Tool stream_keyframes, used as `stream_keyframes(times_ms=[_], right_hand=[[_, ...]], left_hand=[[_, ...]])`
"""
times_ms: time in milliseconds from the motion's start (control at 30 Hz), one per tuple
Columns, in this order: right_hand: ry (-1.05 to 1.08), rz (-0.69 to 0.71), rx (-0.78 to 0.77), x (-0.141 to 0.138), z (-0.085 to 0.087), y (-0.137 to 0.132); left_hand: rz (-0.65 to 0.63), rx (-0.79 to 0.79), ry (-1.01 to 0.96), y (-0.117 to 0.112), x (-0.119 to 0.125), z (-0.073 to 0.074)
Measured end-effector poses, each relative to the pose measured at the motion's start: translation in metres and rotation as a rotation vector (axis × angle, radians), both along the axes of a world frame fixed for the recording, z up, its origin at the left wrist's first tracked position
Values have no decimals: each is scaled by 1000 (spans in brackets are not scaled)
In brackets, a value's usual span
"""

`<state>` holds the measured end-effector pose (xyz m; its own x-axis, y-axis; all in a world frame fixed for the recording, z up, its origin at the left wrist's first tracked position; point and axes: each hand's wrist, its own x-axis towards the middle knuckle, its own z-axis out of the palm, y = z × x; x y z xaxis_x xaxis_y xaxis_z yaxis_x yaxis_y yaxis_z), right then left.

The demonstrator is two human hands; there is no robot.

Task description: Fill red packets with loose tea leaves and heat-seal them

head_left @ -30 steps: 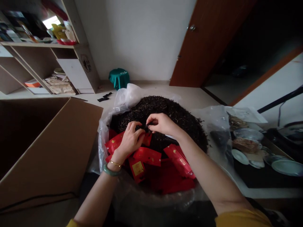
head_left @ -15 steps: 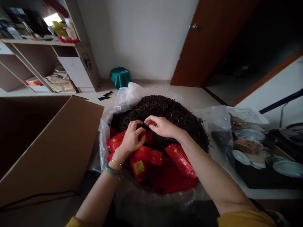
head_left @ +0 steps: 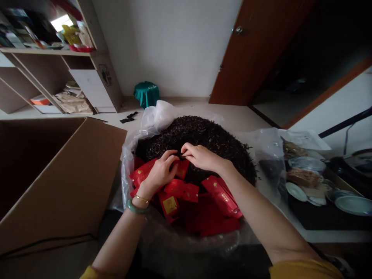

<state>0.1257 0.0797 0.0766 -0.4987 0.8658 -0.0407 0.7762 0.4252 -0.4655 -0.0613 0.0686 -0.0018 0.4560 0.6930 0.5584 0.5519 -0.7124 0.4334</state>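
Near edge: yellow sleeves point(head_left: 305, 269) at the frame's foot; a green bangle point(head_left: 137, 208) and a thin gold one on the left wrist. Red packets point(head_left: 181, 190), gold-printed, lie loose in the near side of a clear plastic bag point(head_left: 127, 155), below the hands and partly under the left one.

Change: over the last half second the right fingertips have drawn in from a looser spread and sit slightly further right of the left ones. Packets look unmoved. I read this as the fine two-handed fingering carrying on in one spot.

Left hand point(head_left: 161, 172): thumb and forefinger curved, rounded gap between; hold at the tips cannot be told. Right hand point(head_left: 202, 157): fingers narrow, tips almost meeting at a dark sliver point(head_left: 181, 157); too small to say whether it is gripped.

Beyond: dark, leaf-like heap point(head_left: 200, 130) fills the bag's far side, just behind the fingers. Cardboard box point(head_left: 75, 170) to the left, dishes point(head_left: 353, 205) to the right. Farther, a green-covered object point(head_left: 147, 95) by the wall, brown door point(head_left: 232, 69) ajar.
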Motion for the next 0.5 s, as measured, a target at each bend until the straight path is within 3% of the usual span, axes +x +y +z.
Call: stream_keyframes(times_ms=[233,433,500], right_hand=[[-172,71,65,-6,-3,3],[35,7,148,-11,-11,-1],[0,4,148,-10,-14,-6]], left_hand=[[-16,48,33,-1,1,0],[40,74,-26,3,-1,0],[58,61,-47,3,0,-1]])
